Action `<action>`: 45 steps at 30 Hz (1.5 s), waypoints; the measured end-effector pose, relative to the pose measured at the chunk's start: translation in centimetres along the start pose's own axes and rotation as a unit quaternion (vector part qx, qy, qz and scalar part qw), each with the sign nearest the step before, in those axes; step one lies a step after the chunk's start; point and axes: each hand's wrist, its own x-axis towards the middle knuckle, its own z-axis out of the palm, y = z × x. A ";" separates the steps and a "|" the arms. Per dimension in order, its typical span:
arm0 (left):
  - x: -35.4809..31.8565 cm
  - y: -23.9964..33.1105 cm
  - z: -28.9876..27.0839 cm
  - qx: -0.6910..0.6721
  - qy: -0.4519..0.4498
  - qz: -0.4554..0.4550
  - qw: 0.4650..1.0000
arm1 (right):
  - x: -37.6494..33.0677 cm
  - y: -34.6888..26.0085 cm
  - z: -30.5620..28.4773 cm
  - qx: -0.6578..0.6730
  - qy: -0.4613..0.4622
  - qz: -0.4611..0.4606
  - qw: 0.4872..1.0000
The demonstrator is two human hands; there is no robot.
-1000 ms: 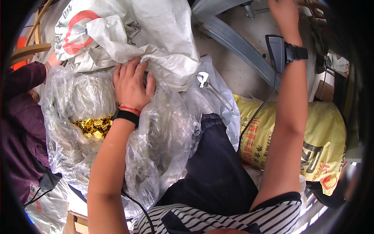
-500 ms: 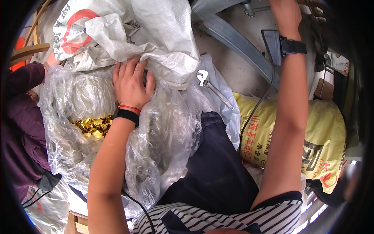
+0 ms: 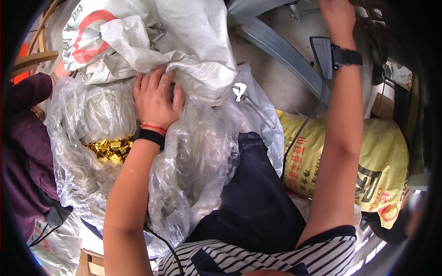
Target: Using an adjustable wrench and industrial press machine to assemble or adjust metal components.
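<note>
We press our left hand (image 3: 155,99) flat, fingers spread, on the clear plastic bag (image 3: 193,156) in our lap, pinning it under the white woven sack (image 3: 184,41); gold foil pieces (image 3: 108,149) show inside. Our right hand (image 3: 338,16) reaches up past the grey metal beam (image 3: 276,46), apparently bracing; we cannot tell its grip.

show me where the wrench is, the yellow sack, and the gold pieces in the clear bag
wrench (image 3: 240,90), head view, on its open jaw end.
yellow sack (image 3: 382,152), head view, on its bulging side.
gold pieces (image 3: 109,150), head view, middle of the pile.
</note>
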 end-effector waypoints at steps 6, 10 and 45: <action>0.2 0.2 0.0 -0.005 -0.001 -0.001 1.000 | -0.4 0.0 0.2 -0.007 0.022 0.065 0.998; 0.1 0.1 0.1 -0.002 -0.001 0.002 1.000 | 0.2 0.5 0.3 -0.034 -0.037 0.073 0.996; 0.2 0.0 0.2 0.004 -0.006 0.011 1.000 | -5.2 0.3 5.7 0.321 0.088 0.399 0.854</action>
